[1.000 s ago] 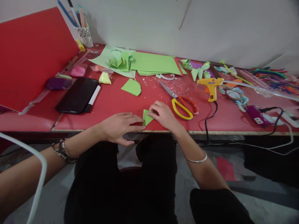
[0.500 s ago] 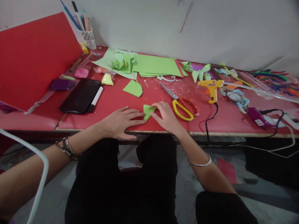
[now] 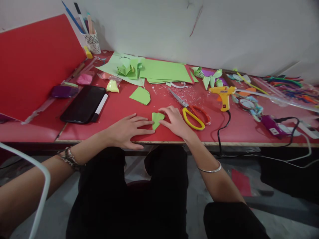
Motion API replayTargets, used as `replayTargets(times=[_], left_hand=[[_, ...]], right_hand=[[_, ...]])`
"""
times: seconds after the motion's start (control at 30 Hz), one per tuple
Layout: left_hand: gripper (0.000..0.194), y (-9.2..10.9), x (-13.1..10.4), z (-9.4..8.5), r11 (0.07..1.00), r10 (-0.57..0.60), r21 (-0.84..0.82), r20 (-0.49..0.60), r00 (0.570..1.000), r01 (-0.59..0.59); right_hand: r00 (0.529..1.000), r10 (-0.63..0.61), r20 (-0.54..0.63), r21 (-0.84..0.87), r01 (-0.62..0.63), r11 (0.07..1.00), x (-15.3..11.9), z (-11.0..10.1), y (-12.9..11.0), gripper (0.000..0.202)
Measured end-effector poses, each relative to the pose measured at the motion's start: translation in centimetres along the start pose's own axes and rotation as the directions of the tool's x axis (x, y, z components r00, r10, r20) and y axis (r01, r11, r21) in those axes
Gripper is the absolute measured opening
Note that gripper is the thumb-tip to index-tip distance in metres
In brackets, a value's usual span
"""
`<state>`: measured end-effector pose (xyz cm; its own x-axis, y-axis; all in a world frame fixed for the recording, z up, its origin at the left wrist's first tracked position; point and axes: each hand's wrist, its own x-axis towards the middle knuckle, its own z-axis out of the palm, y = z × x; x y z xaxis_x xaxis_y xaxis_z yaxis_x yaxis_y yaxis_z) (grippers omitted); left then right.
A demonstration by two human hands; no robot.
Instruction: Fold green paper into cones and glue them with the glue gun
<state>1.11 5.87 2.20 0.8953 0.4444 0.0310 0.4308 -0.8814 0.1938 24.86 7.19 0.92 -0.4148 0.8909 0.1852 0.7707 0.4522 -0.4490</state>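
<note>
A small folded piece of green paper (image 3: 157, 120) lies on the red tabletop near its front edge, between my hands. My left hand (image 3: 126, 131) rests flat with its fingers spread, and its fingertips touch the paper's left side. On the other side, my right hand (image 3: 175, 122) has its thumb and forefinger apart; the thumb tip is at the paper's right edge. Scissors (image 3: 193, 117) with yellow and red handles lie open just right of that hand. A larger cut piece of green paper (image 3: 140, 95) lies behind the folded one.
Left are a black phone (image 3: 83, 104), a marker (image 3: 100, 107) and a leaning red board (image 3: 42, 63). Green sheets (image 3: 166, 69) lie at the back. A yellow glue gun (image 3: 223, 96), its cord hanging over the front edge, and a purple power adapter (image 3: 272, 126) are right.
My right forefinger has lifted off the paper and moved away from the thumb. More of the folded green paper shows, lying flatter. My left hand stays flat. The whole view has shifted slightly.
</note>
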Motion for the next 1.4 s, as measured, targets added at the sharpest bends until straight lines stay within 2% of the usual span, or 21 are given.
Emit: replayTargets(times=[0.23, 0.4, 0.57, 0.67, 0.8, 0.97, 1.1, 1.23, 1.33, 1.4], left_hand=[[0.057, 0.0, -0.1, 0.1, 1.0, -0.014, 0.0, 0.01, 1.0, 0.014], [0.056, -0.2, -0.2, 0.2, 1.0, -0.007, -0.003, 0.006, 1.0, 0.007], [0.053, 0.0, -0.1, 0.2, 0.999, -0.017, -0.029, -0.018, 1.0, 0.016], [0.046, 0.2, 0.0, 0.1, 0.996, -0.057, -0.079, -0.06, 0.997, 0.053], [0.051, 0.5, 0.2, 0.1, 0.983, -0.107, -0.161, -0.104, 0.989, 0.09], [0.067, 0.9, 0.7, 0.6, 0.935, -0.265, -0.294, -0.201, 0.943, 0.199], [0.06, 1.0, 1.5, 1.0, 0.917, -0.323, -0.321, -0.241, 0.915, 0.239], [0.047, 1.2, 2.3, 1.1, 0.926, -0.324, -0.294, -0.304, 0.896, 0.235], [0.051, 1.4, 2.8, 1.1, 0.896, -0.356, -0.386, -0.327, 0.875, 0.22], [0.058, 1.7, 3.2, 1.2, 0.861, -0.416, -0.442, -0.325, 0.849, 0.253]], right_hand=[[1.0, -0.014, -0.022, 0.009, 0.015, 1.0, 0.3, -0.1, 0.5, 0.027], [0.999, -0.026, -0.034, 0.022, 0.027, 0.999, 0.7, 0.2, 0.9, 0.031], [0.992, -0.024, -0.123, -0.004, 0.024, 1.0, 0.6, 0.8, 1.1, 0.033], [0.985, -0.019, -0.172, 0.084, 0.033, 0.996, 0.4, 0.7, 1.1, 0.029], [0.993, -0.005, -0.122, 0.193, 0.029, 0.981, 0.0, 0.4, 0.9, 0.026], [0.994, -0.067, -0.088, 0.205, 0.084, 0.975, -0.3, 0.3, 0.8, 0.02], [0.993, -0.053, -0.107, 0.317, 0.084, 0.945, -0.5, 0.3, 0.7, 0.009], [0.992, -0.061, -0.106, 0.393, 0.098, 0.914, -0.6, 0.4, 0.6, 0.013], [0.993, -0.049, -0.109, 0.403, 0.089, 0.911, -0.5, 0.5, 0.4, 0.014], [0.992, -0.053, -0.115, 0.377, 0.093, 0.921, -0.5, 0.5, 0.3, 0.013]])
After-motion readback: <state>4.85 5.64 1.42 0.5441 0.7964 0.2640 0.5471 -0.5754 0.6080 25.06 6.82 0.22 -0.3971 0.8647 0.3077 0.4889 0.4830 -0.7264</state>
